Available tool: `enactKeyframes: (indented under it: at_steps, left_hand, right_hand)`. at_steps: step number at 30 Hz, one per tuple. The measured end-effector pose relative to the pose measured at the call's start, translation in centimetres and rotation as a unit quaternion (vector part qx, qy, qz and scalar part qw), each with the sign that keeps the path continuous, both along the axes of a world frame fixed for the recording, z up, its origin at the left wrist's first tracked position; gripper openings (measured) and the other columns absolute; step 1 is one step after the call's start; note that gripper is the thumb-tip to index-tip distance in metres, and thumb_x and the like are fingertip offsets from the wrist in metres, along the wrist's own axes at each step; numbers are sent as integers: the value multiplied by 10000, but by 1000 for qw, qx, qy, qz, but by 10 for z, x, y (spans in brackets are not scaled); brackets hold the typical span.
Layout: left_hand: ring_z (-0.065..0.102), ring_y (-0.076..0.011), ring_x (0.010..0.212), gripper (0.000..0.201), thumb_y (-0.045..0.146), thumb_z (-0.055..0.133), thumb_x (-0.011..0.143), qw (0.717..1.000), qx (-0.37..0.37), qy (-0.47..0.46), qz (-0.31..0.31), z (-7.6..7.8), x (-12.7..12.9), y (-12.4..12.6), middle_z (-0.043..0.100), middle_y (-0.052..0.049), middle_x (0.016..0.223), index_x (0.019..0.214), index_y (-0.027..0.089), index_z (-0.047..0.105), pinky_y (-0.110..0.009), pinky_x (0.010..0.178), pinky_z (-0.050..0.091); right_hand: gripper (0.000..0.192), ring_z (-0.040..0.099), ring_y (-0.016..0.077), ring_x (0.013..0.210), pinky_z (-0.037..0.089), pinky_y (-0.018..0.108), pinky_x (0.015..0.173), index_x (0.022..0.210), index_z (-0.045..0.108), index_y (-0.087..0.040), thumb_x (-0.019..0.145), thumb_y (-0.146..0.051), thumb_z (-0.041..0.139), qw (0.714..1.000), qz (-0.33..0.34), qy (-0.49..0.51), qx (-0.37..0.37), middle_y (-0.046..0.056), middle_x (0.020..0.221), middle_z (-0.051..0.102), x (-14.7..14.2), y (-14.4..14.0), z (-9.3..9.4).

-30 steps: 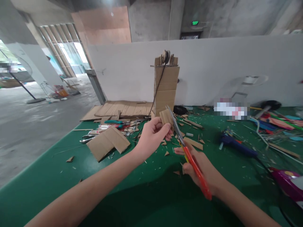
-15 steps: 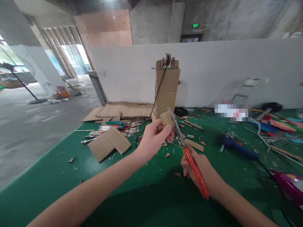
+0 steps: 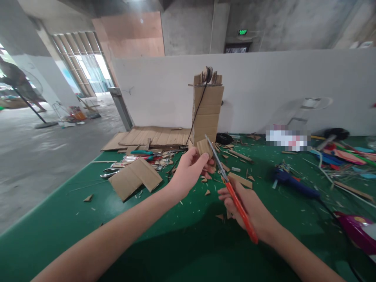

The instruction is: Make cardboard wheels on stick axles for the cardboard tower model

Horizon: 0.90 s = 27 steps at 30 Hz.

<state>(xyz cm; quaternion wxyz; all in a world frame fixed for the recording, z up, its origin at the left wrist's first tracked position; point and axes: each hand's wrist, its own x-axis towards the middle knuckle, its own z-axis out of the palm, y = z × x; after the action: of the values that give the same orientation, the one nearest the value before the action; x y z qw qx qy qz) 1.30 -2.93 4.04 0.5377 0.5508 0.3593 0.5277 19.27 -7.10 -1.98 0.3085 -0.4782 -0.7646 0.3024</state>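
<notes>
My left hand (image 3: 188, 172) pinches a small brown cardboard piece (image 3: 203, 147) and holds it up over the green table (image 3: 88, 219). My right hand (image 3: 249, 209) grips red-handled scissors (image 3: 232, 192). Their blades point up and to the left, with the tip at the right edge of the cardboard piece. Small triangular cardboard offcuts (image 3: 207, 192) lie on the table just below both hands.
A tall cardboard tower (image 3: 206, 109) with a black cord stands behind the hands. Flat cardboard sheets (image 3: 135, 176), tools and scraps lie to the left. A blue glue gun (image 3: 293, 183), coloured sticks and a purple object (image 3: 357, 231) lie on the right. A white partition closes the back.
The scissors have tilted a little more to the left and my right hand has shifted slightly left and up. The cardboard piece stays in my left hand, a touch lower.
</notes>
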Motion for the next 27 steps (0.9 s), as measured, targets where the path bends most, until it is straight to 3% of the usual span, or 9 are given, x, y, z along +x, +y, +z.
enactKeyframes:
  at_steps: [4,8,15,20,27]
  left_hand:
    - [597,-89,571,112,238,522,845,1000,9,3,3,1,-1,2,622,-31,741,785,149,490,-185,478,471]
    - [556,-72,531,133,245,548,830,1000,25,2,3,0,-3,3,602,-18,696,755,140,514,-194,486,478]
    - [547,-71,537,169,264,542,838,1000,28,-4,5,0,-2,0,592,-17,692,738,131,517,-197,499,484]
    - [560,-76,527,168,271,555,830,1000,23,6,5,0,-1,-1,611,-23,687,741,132,522,-189,474,469]
    - [571,-76,520,195,303,565,828,1000,21,17,13,3,-1,-4,623,-17,689,736,142,503,-188,461,463]
  right_hand:
    - [551,561,283,1100,508,424,816,1354,256,-220,892,-485,395,998,61,20,12,165,1233,558,8,-5,2]
    - [590,477,296,1204,492,458,851,1416,172,-258,907,-487,360,997,68,29,-3,168,1361,449,12,-8,2]
    - [636,472,323,1199,504,468,816,1425,173,-244,890,-524,375,996,79,42,-17,176,1286,508,11,-9,3]
    - [644,584,285,1017,502,473,806,1434,145,-254,894,-510,383,996,74,42,-14,168,1285,501,11,-9,0]
    - [631,637,229,823,524,464,767,1426,134,-276,893,-523,366,994,96,44,-26,183,1369,414,13,-10,3]
